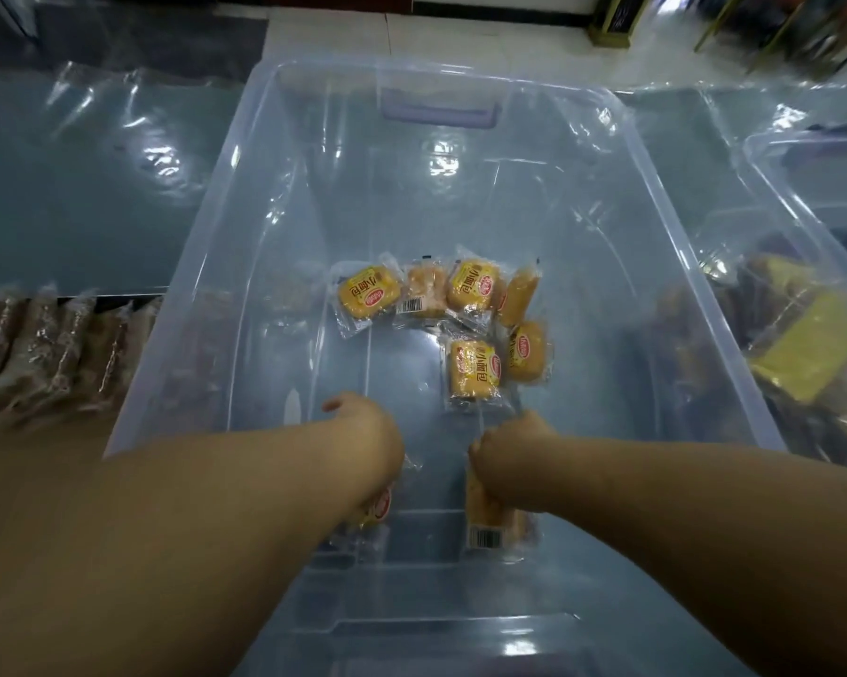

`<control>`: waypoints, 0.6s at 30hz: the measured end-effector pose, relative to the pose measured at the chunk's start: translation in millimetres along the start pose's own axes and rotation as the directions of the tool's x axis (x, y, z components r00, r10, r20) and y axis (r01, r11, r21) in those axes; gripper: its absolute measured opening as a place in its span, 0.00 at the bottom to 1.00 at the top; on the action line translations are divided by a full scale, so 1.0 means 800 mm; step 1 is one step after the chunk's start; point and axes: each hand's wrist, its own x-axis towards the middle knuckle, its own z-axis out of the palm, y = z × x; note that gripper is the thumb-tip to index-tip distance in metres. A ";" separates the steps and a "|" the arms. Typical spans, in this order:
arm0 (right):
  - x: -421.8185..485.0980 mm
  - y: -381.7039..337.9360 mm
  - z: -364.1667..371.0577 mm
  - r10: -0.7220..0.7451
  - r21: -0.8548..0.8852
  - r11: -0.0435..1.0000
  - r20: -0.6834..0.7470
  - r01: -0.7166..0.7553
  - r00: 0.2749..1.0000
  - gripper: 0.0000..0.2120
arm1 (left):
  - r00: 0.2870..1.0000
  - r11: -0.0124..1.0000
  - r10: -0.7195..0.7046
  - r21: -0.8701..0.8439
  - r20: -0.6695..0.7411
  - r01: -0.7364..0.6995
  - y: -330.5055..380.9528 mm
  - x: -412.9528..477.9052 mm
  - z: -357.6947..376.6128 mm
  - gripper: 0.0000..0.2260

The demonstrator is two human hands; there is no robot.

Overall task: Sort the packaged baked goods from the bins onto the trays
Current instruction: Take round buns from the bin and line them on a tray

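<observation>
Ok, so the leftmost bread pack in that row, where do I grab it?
Probably come down from above and pinch the leftmost bread pack across its far and near edges. It lies flat, label up, with bare bin floor on those sides, while its right edge crowds the neighbouring pack.

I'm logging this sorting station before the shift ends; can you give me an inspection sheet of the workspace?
Surface: teal table under clear film.
Job's things: clear bin holds six loose bread packets; brown packets lie in a row at left.
Clutter: second bin at right, holding yellow and brown packs.
Hands: left hand grips left packet; right hand grips right packet.
Cables: nothing seen.
Surroundings: pale floor, blurred furniture beyond.
</observation>
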 end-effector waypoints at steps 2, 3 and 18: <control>-0.001 0.001 0.000 0.011 0.033 0.999 0.013 -0.011 1.000 0.15 | 1.000 0.999 -0.016 -0.028 0.014 0.016 -0.005 -0.002 -0.005 0.24; -0.003 0.003 -0.003 0.013 0.054 0.998 0.011 -0.014 1.000 0.14 | 1.000 0.998 -0.025 -0.050 0.009 0.025 -0.008 -0.004 -0.009 0.24; 0.023 0.070 -0.085 0.155 0.146 0.981 -0.220 -0.125 0.963 0.29 | 0.850 0.802 -0.412 -0.573 -0.329 0.167 -0.122 -0.006 -0.061 0.22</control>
